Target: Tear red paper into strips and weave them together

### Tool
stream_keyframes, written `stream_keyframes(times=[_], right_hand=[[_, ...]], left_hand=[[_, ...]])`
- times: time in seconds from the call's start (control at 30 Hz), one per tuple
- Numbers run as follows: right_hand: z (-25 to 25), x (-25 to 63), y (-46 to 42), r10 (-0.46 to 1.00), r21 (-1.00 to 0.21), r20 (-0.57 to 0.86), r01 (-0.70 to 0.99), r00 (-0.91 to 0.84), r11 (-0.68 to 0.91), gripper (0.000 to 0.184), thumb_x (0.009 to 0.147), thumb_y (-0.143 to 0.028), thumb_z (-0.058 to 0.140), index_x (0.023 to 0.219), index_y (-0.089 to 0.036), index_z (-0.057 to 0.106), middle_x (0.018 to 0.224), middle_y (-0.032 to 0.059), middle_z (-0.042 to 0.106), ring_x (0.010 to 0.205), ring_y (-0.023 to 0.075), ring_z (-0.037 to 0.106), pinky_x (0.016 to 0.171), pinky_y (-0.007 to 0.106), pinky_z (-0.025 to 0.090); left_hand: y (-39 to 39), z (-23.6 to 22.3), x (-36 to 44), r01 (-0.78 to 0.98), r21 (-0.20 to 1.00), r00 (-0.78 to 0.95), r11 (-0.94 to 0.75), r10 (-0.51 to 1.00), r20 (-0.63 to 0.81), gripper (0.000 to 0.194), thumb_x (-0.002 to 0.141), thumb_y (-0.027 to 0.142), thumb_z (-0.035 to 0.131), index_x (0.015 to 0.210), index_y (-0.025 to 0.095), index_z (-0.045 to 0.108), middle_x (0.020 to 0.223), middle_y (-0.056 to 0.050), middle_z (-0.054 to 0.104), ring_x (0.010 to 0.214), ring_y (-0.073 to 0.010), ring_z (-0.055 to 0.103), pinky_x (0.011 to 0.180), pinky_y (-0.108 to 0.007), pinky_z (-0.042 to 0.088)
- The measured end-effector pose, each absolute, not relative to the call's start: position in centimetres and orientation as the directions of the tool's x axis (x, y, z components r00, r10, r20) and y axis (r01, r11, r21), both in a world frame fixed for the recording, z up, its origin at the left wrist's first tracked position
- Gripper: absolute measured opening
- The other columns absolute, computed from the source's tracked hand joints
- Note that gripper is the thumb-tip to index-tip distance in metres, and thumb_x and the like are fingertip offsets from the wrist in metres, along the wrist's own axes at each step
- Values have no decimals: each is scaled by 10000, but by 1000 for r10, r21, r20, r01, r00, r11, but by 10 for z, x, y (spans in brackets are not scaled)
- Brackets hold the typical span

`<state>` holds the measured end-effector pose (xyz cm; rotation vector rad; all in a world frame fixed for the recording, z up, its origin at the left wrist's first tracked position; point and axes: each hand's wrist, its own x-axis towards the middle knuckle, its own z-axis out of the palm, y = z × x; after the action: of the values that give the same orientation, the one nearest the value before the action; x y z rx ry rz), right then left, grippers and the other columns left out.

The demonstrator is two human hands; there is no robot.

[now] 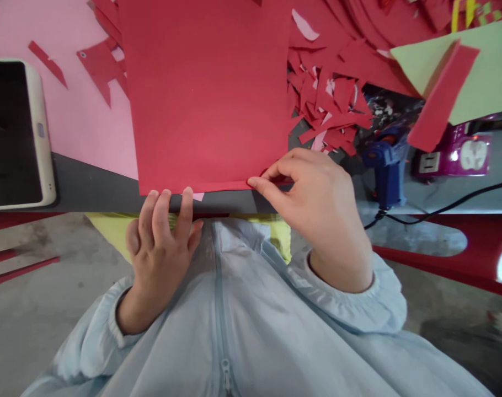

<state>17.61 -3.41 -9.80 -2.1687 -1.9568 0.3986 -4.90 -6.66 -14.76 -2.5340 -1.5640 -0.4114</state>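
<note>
A large sheet of red paper point(209, 99) lies in front of me, its near edge running along the table's front edge. A narrow strip of that edge is folded up toward the right. My right hand point(313, 193) pinches the fold near the right corner between thumb and forefinger. My left hand point(164, 237) lies with its fingers apart, the fingertips at the sheet's near edge left of the middle. Under the edge between the hands, a small pink scrap point(198, 196) peeks out.
At the left are a phone point(15, 132) and pink paper point(85, 127) with red scraps. Red cuttings point(325, 105) heap at the right, near a blue glue gun point(387, 165) with a black cord, a purple power socket point(453, 154), a red strip point(443, 99) and pale green paper point(491, 71).
</note>
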Motion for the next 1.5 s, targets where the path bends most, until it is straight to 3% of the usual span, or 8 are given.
stream_keyframes(times=[0.23,0.37,0.53,0.67,0.83,1.17,1.33,1.5], right_hand=[[-99,176,-35,996,-285,-60,955,71,-86,270,899,-399,633,713,-211,683,765,63,658,735,216,582,692,356,410],[-101,177,-35,998,-270,-31,961,52,-59,317,922,-440,589,714,-220,684,750,68,653,707,216,568,659,355,395],[-99,171,-36,997,-205,-18,975,80,-82,329,943,-422,562,744,-202,704,746,79,652,723,219,575,669,358,388],[-96,166,-37,996,-153,-31,984,82,-86,296,938,-392,583,773,-183,713,773,88,660,762,234,589,697,370,395],[-97,166,-36,998,-123,4,991,62,-61,306,951,-384,560,781,-177,710,769,83,651,749,221,579,681,358,394],[-102,170,-36,998,-180,2,982,63,-61,309,952,-405,549,794,-193,709,803,88,661,767,227,584,683,364,406],[-103,171,-33,997,-231,-24,970,73,-76,280,940,-381,575,787,-189,711,807,87,662,777,228,585,697,362,405],[-101,176,-33,997,-301,-53,951,60,-73,227,915,-345,618,771,-193,706,826,81,668,808,239,589,724,375,407]], left_hand=[[-65,-142,-47,887,-32,450,-460,849,277,673,931,550,560,1510,231,433,1326,-184,610,1258,-332,573,1007,-426,382],[-64,-140,-46,882,-48,465,-469,848,256,712,917,617,544,1537,308,380,1341,-180,583,1275,-346,560,998,-450,394],[-63,-131,-46,883,52,451,-466,874,178,672,924,560,576,1534,369,366,1383,-155,567,1291,-348,555,1049,-485,359],[-63,-126,-39,843,133,499,-521,850,168,645,968,429,559,1550,239,354,1384,-158,597,1343,-336,522,1087,-454,306],[-59,-128,-27,800,76,568,-596,791,228,649,968,384,557,1502,52,396,1343,-212,630,1191,-288,635,949,-352,370],[-58,-128,-24,800,-72,596,-596,776,205,634,968,546,507,1507,222,434,1330,-183,629,1170,-279,629,935,-372,410],[-62,-133,-16,830,15,547,-558,819,173,675,946,556,532,1551,337,328,1381,-188,570,1210,-306,598,975,-445,428],[-65,-139,-12,828,-2,550,-561,811,198,714,923,563,558,1557,356,301,1394,-221,531,1243,-360,559,982,-543,430]])
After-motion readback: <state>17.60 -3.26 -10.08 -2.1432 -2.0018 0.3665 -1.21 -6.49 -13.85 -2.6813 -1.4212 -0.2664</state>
